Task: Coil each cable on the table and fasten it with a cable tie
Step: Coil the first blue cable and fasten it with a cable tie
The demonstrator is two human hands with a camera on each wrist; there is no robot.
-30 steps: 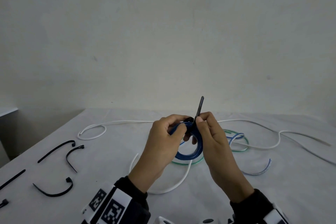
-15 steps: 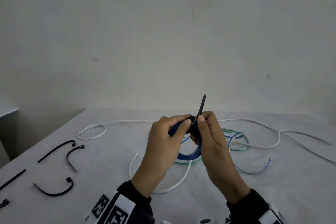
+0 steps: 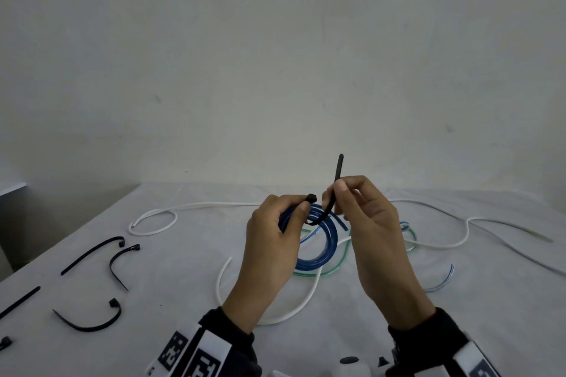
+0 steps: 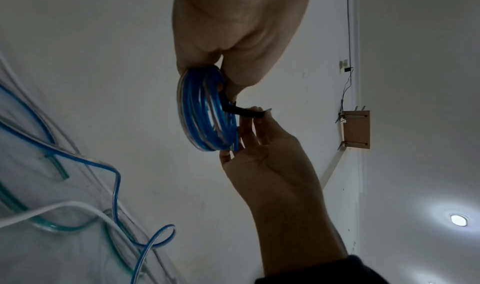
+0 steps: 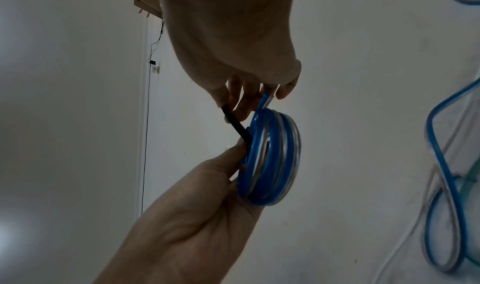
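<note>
Left hand (image 3: pixel 269 242) holds the coiled blue cable (image 3: pixel 321 249) above the worktop (image 3: pixel 171 285), fingers curled round its rim and the tie's head; right hand (image 3: pixel 372 223) pinches the black cable tie (image 3: pixel 332 199), its tail pointing up; beyond lie loose white cable (image 3: pixel 196 206) and green tubing (image 3: pixel 341 257); spare ties (image 3: pixel 92 254) lie at left.

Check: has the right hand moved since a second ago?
Yes. The right hand has shifted right, away from the left hand, pulling the tie with it; judged against the white cable behind.
</note>
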